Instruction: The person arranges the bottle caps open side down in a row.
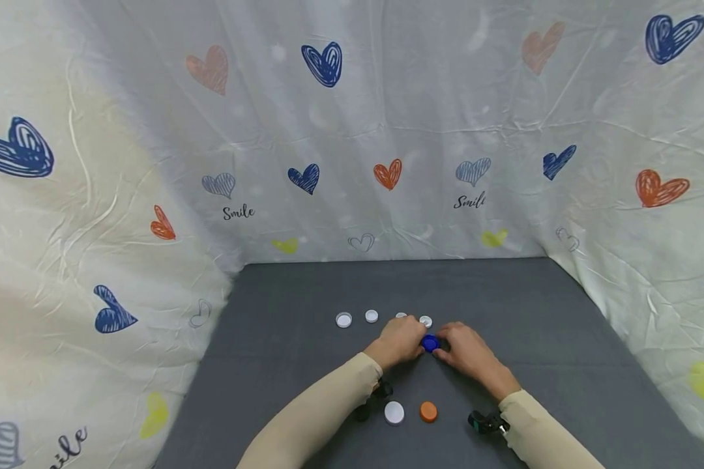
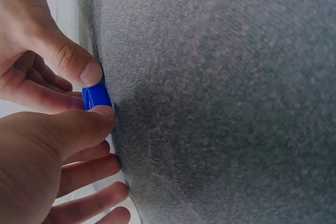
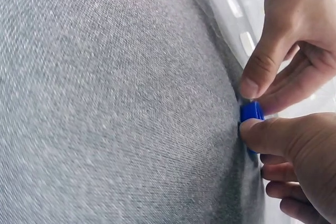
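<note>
Blue plastic cap (image 1: pixel 430 343) is sitting between the two hands, over the dark grey cloth surface (image 1: pixel 305 286); whether it is touching the cloth, cannot tell. Left hand (image 1: pixel 400 340) is pinching the cap's left side, thumb pressing on the near face. Right hand (image 1: pixel 468 352) is pinching its right side with thumb and index finger. Four small white caps (image 1: pixel 343 320) are lying in a row just beyond, one partly hidden by the left hand. Nearer the person, a larger white cap (image 1: pixel 394 413) and an orange cap (image 1: pixel 428 412) are lying side by side, apart. White heart-printed sheet (image 1: pixel 352 117) is hanging behind.
</note>
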A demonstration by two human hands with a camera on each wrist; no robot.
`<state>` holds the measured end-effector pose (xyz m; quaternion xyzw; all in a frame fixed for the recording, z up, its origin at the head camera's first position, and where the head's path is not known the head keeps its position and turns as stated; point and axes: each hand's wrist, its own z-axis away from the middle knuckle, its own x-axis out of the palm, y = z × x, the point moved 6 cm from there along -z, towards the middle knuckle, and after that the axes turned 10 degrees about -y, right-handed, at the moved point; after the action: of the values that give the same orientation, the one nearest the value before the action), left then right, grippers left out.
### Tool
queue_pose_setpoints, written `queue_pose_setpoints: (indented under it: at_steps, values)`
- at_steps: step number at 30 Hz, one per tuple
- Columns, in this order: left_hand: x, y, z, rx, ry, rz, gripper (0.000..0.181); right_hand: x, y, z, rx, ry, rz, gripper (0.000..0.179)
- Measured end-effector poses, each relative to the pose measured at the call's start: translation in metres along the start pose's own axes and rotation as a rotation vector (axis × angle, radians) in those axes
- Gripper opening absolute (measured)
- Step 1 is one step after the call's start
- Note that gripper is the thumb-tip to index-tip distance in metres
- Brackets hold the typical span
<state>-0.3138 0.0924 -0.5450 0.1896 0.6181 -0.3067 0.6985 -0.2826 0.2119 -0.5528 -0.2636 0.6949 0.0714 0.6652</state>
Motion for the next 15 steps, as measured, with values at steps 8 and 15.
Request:
queue_pose_setpoints:
  at_steps: [8,15]
  values:
    - [0.003,-0.006,0.004,-0.012,0.019,0.025,0.021,-0.004,-0.007,0.0,0.008,-0.002,-0.025,0.032]
    - [-0.008,-0.011,0.012,0.033,0.106,0.038,0.017,-0.017,-0.014,0.002,0.0,0.038,-0.031,0.033]
